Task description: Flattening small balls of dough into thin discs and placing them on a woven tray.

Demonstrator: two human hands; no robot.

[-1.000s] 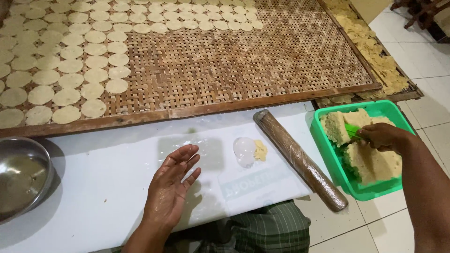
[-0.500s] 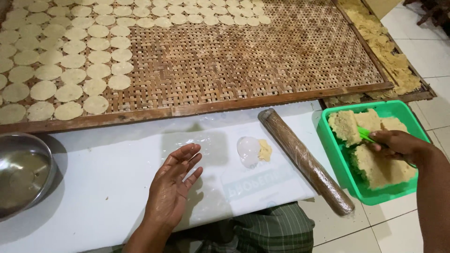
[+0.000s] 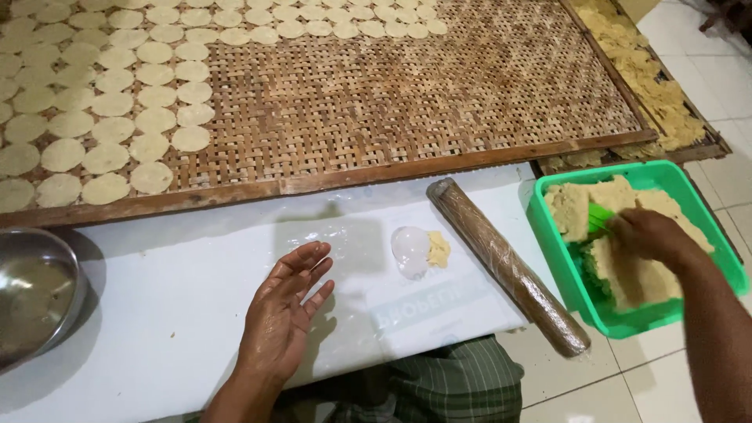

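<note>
While I look down from the head camera, a metal bowl [image 3: 31, 294] sits at the near left edge of the white counter [image 3: 157, 313], within easy reach. Beyond it the woven bamboo tray [image 3: 376, 102] carries rows of flat round dough discs [image 3: 102, 117] on its left part, spaced apart and not overlapping, probably to dry. My left hand [image 3: 282, 329] rests flat on a clear plastic sheet [image 3: 345, 258], fingers wide and holding nothing, likely pinning the sheet. Just right of it lies a small dough lump [image 3: 439, 249]. A wrapped rolling pin [image 3: 505, 262] lies diagonally beside that. At the far right my right hand [image 3: 650, 235] reaches into the green tub [image 3: 564, 266] of dough [image 3: 634, 274], closed around a green scoop [image 3: 599, 218].
</note>
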